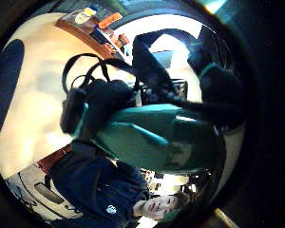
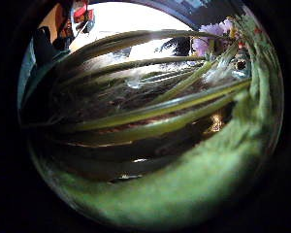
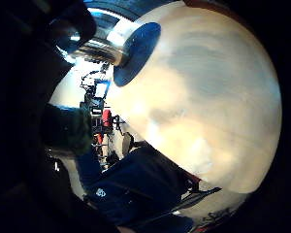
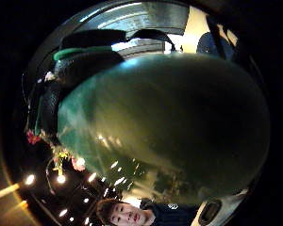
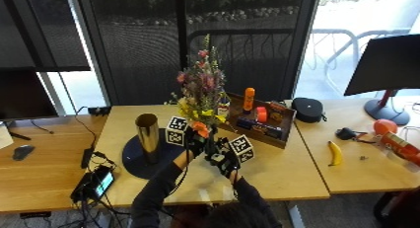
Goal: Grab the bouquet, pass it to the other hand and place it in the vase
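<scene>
Both hands grip the bouquet (image 5: 200, 92), upright above the surface (image 5: 289, 169): left hand (image 5: 192, 141) and right hand (image 5: 225, 161) curl round the wrapped stems. Light, top-heavy, crushable; grip stems only. Vase (image 5: 148, 136) stands nearby.

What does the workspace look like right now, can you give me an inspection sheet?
Surface: wooden table.
Job's things: bouquet upright above the table; gold vase on a dark round mat.
Clutter: tray of bottles, banana, black case, phone.
Grips: left hand and right hand both at the bouquet's base.
Cables: by the phone.
Surroundings: windows, monitor.
</scene>
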The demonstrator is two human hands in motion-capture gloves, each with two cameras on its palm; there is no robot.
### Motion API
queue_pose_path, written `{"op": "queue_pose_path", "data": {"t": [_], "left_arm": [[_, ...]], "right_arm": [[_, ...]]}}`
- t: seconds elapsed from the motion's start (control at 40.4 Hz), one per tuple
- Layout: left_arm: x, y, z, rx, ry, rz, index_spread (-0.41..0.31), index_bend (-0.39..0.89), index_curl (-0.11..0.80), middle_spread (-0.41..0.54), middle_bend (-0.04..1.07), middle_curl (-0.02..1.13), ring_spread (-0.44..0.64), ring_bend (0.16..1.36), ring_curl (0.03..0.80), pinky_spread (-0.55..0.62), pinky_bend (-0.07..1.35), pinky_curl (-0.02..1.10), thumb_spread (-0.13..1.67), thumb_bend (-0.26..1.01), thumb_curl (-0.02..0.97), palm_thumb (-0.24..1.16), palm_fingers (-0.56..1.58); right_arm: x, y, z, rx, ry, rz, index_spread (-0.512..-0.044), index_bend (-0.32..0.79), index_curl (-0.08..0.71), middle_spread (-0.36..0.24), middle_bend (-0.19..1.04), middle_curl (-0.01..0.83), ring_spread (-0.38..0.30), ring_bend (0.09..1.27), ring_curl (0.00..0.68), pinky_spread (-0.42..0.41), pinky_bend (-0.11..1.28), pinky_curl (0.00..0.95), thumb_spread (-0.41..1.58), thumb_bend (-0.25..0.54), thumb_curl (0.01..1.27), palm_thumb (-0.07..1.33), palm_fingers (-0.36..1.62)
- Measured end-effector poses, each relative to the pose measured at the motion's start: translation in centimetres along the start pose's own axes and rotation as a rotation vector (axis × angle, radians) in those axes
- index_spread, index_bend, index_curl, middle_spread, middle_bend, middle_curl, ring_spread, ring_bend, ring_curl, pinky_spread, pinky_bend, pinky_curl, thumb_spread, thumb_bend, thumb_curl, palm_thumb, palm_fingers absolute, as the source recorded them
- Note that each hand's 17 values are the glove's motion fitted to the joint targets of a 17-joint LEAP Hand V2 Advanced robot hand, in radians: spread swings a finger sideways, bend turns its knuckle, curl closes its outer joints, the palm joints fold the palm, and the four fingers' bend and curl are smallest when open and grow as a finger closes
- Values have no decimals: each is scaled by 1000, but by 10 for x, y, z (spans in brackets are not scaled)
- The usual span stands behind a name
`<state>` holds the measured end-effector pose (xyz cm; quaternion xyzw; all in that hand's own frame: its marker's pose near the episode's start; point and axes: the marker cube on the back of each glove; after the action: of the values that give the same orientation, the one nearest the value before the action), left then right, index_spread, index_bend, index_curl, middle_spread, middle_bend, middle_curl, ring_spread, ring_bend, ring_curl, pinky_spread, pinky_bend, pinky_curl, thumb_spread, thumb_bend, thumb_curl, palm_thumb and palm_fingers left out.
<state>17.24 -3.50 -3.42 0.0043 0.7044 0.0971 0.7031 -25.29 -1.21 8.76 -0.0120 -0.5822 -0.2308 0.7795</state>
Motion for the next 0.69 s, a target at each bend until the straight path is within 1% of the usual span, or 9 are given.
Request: {"op": "queue_pose_path", "data": {"t": [0.074,0.099,0.149,0.198,0.297,0.371,0.47,0.545,0.693], "left_arm": [[14,0,-7,31,-18,18,-164,230,362,-232,677,519,-272,719,405,-146,175,334,1085,-10,412,823,1164],[19,1,-10,40,-25,24,-168,229,368,-240,676,524,-277,718,407,-154,174,336,1095,-11,410,822,1163],[33,4,-15,58,-43,37,-174,226,379,-254,675,532,-284,730,418,-173,178,344,1121,-5,408,832,1178],[53,8,-23,80,-63,57,-179,219,388,-264,675,539,-291,736,425,-185,183,353,1138,-7,405,834,1183],[99,18,-43,135,-62,102,-183,204,407,-280,675,551,-301,752,441,-205,193,371,1172,3,406,863,1195],[119,18,-59,194,-59,100,-181,189,417,-290,677,562,-307,757,449,-217,208,388,1183,5,412,884,1204],[158,22,-85,314,-84,128,-178,189,432,-293,670,572,-308,756,458,-229,217,409,1183,1,420,904,1193],[186,23,-108,410,-116,150,-178,190,443,-297,667,579,-310,751,464,-228,219,422,1186,-3,424,914,1185],[209,19,-137,501,-139,146,-178,176,457,-301,668,595,-312,748,472,-231,210,442,1177,-10,431,920,1168]], "right_arm": [[4,-6,-7,89,133,-109,-252,247,581,-201,339,661,-248,416,567,-287,292,470,31,-53,762,1171,1050],[5,-4,-8,77,135,-107,-253,237,581,-201,332,657,-249,410,565,-287,289,466,40,-48,761,1166,1056],[6,2,-9,3,86,-35,-263,130,550,-206,268,630,-243,389,556,-259,348,481,175,-68,750,1102,945],[11,7,-14,-27,86,19,-268,104,530,-218,248,618,-242,379,553,-225,345,478,260,-45,746,1094,885],[19,11,-32,14,162,42,-281,107,491,-237,235,597,-222,346,535,-167,329,474,422,-23,736,1082,826],[20,14,-44,29,166,53,-285,111,460,-240,222,580,-213,312,509,-145,332,460,515,-13,728,1088,825],[20,18,-66,74,163,78,-289,115,436,-225,199,565,-200,281,489,-125,341,452,621,-9,721,1092,807],[20,20,-82,111,155,105,-285,77,408,-238,195,555,-195,281,485,-116,362,453,693,-11,714,1085,769],[22,19,-98,146,164,129,-279,59,352,-231,202,543,-172,286,477,-89,412,458,831,-10,699,1068,686]]}}
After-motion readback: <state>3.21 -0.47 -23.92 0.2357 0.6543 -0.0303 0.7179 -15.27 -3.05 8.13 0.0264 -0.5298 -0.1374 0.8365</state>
